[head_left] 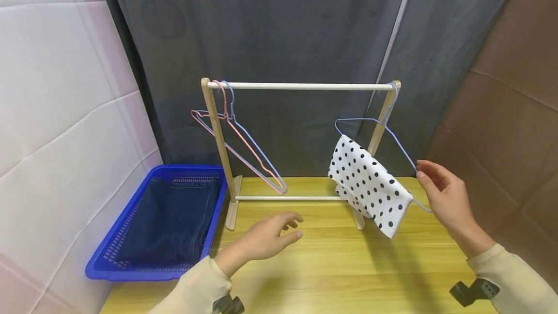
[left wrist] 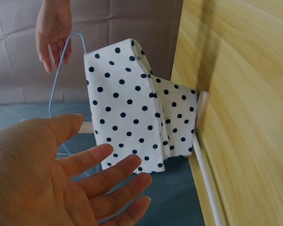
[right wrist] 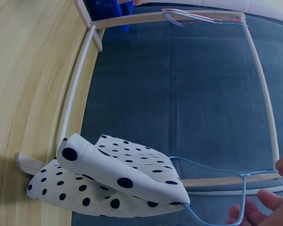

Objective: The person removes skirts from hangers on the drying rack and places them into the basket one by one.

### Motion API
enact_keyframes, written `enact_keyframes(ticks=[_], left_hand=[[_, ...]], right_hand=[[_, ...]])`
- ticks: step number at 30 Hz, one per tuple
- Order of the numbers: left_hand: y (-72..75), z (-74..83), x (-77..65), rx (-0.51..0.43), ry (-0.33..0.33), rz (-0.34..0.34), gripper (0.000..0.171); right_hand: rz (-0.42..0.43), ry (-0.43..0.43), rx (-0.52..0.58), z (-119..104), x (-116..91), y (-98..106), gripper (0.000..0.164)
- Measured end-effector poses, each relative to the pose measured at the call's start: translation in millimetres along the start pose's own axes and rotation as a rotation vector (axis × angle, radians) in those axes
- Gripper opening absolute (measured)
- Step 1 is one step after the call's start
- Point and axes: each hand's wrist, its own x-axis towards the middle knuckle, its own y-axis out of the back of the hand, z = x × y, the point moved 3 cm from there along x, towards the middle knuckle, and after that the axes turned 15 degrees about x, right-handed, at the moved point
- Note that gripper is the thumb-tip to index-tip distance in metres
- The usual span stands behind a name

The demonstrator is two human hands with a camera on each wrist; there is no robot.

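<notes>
A white cloth with black dots is draped folded over the lower bar of a blue hanger. This hanger hooks onto the right end of the rack's white top rail. My right hand is at the hanger's right shoulder, fingertips right beside the wire. In the right wrist view its thumb and fingers stand apart. My left hand hovers over the table in front of the rack, fingers loosely bent and holding nothing. In the left wrist view, the dotted cloth lies beyond its spread fingers.
A pink hanger and another blue hanger hang at the rail's left end. Left of the rack, a blue basket contains folded dark denim. The wooden rack stands on a wood-grain table before a grey curtain.
</notes>
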Motion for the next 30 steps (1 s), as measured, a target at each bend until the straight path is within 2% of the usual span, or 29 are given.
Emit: enact_keyframes(ticks=[8, 14, 21, 24, 28, 30], left_hand=[[-5.3, 2.3, 1.6, -0.017, -0.002, -0.015, 0.048], [-10.5, 1.4, 3.6, -0.032, 0.011, -0.03, 0.047], [-14.5, 2.5, 6.3, -0.03, 0.014, -0.032, 0.047], [-17.0, 3.4, 7.9, -0.035, 0.011, -0.03, 0.047], [-21.8, 3.5, 9.6, -0.037, 0.01, -0.036, 0.047], [-24.1, 3.2, 9.9, -0.04, 0.01, -0.044, 0.046]], right_hand=[[-0.018, -0.062, 0.066, 5, 3, -1, 0.043], [-0.118, -0.217, 0.201, 13, 7, -1, 0.049], [-0.195, -0.369, 0.175, 14, 13, -1, 0.062], [-0.213, -0.442, 0.239, 13, 17, -1, 0.052], [-0.225, -0.521, 0.397, 13, 19, -1, 0.026], [-0.241, -0.539, 0.434, 13, 20, -1, 0.026]])
